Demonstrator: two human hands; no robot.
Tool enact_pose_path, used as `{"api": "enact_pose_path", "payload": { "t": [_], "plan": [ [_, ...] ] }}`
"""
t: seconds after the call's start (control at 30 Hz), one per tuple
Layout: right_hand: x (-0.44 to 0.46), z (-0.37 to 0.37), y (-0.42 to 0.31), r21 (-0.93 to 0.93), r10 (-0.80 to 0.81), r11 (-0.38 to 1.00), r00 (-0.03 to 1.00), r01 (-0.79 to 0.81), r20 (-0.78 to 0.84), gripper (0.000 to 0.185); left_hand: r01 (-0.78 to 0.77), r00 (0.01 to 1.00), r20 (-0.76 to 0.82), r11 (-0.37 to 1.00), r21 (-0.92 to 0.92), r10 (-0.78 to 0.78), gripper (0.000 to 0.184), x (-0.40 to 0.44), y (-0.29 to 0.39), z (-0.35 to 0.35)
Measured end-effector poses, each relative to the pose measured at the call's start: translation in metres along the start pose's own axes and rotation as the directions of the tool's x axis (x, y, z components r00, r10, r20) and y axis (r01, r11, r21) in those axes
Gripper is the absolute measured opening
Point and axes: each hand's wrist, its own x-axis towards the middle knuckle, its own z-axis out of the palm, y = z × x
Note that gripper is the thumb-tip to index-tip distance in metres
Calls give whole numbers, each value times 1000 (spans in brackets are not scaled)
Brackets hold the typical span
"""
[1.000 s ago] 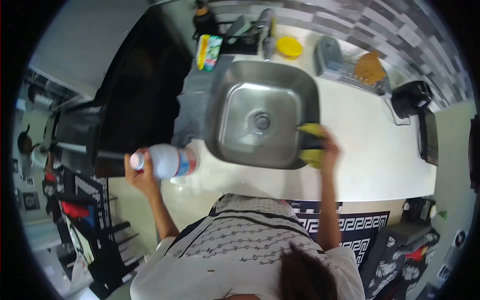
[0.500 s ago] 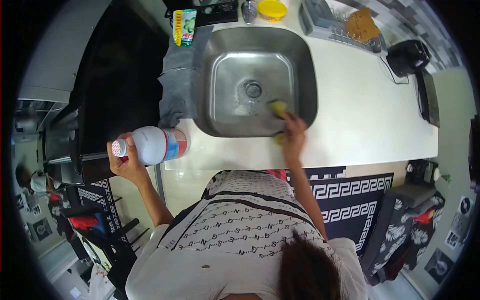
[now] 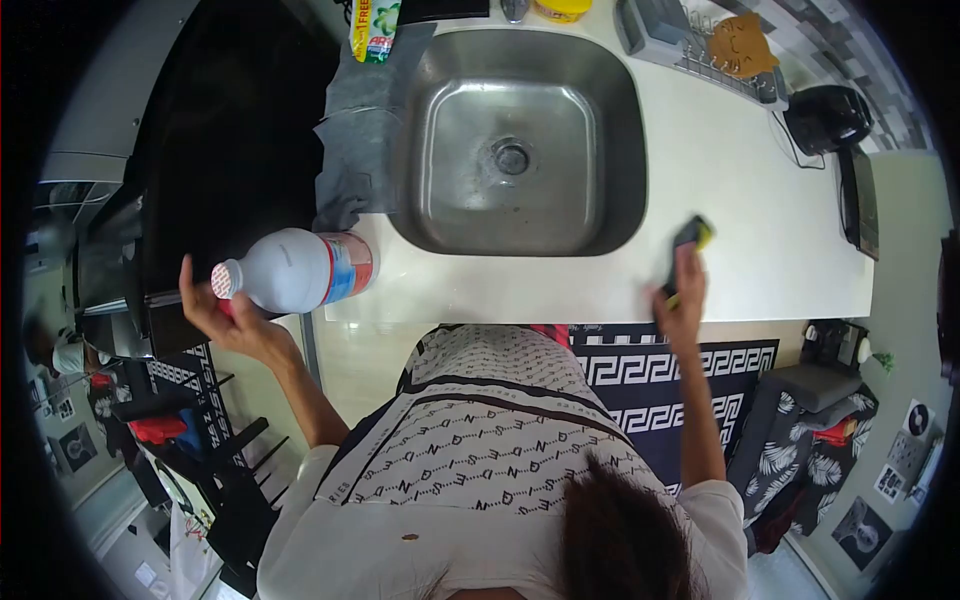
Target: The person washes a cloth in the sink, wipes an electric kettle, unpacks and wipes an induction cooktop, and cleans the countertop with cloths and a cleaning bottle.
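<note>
On the counter's left front stands a large white bottle (image 3: pixel 287 271) with a patterned cap and a red and blue label. Beside its cap is my left hand (image 3: pixel 237 325), fingers spread and the index stretched out, not wrapped round it; whether the thumb touches the bottle I cannot tell. My right hand (image 3: pixel 682 305) is closed on a yellow and dark sponge (image 3: pixel 692 236) over the white counter (image 3: pixel 745 215), right of the sink. Motion blurs the sponge a little. The steel sink (image 3: pixel 512 215) has a few droplets and specks around its drain.
A grey cloth (image 3: pixel 355 130) lies left of the sink, with a green and yellow packet (image 3: pixel 378 30) at its far end. At the back are a yellow tub (image 3: pixel 563 9) and a grey dish rack (image 3: pixel 655 35). A black appliance (image 3: pixel 828 118) with a cord stands far right.
My right hand has moved with the sponge from the sink's front right edge to the counter on the right. My left hand has opened from the bottle's neck. The view has shifted slightly.
</note>
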Motion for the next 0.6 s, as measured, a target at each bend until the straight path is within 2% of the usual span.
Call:
{"api": "enact_pose_path", "payload": {
  "t": [0.03,0.07,0.1,0.17,0.2,0.27,0.3,0.33,0.37,0.43,0.47,0.53,0.57,0.6],
  "plan": [
    [-1,1,-35,33,-102,994,994,101,49,73,41,995,-86,994,-106,-50,50,-3,-3,-4],
    [-3,14,-57,55,-114,993,987,109,114,73,60,990,-119,993,-101,-72,53,-4,5,-7],
    [-1,22,-82,168,-174,974,977,152,126,71,64,989,-124,994,-83,-74,53,-8,10,-10],
    [11,49,-122,337,-353,895,926,292,135,66,0,960,-277,995,-101,-28,52,-16,20,-19],
    [15,61,-142,419,-421,849,891,321,171,57,-43,964,-267,994,-99,16,49,-22,24,-25],
    [22,94,-176,474,-586,756,789,451,183,38,-50,959,-284,991,-121,14,49,-30,36,-27],
    [29,105,-192,543,-684,683,688,489,241,34,-52,956,-294,984,-168,0,49,-35,42,-27],
    [35,118,-207,596,-753,602,626,532,202,34,-43,958,-286,988,-150,-2,48,-40,45,-26],
    [39,129,-221,604,-764,587,615,539,195,34,-50,955,-296,989,-136,8,48,-46,48,-24],
    [49,143,-242,436,-736,638,669,635,103,36,69,966,-241,991,-114,-95,49,-61,55,-20],
    [58,147,-243,444,-748,623,656,644,99,36,64,963,-255,993,-101,-88,49,-71,56,-18],
    [78,159,-242,288,-659,740,741,608,129,34,215,953,-194,970,-114,-234,50,-87,58,-18],
    [92,166,-236,192,-565,823,805,535,180,32,209,950,-213,972,-103,-227,50,-86,61,-19],
    [110,162,-218,236,-493,860,857,453,151,31,201,956,-212,979,-33,-204,48,-85,64,-21]
  ]
}}
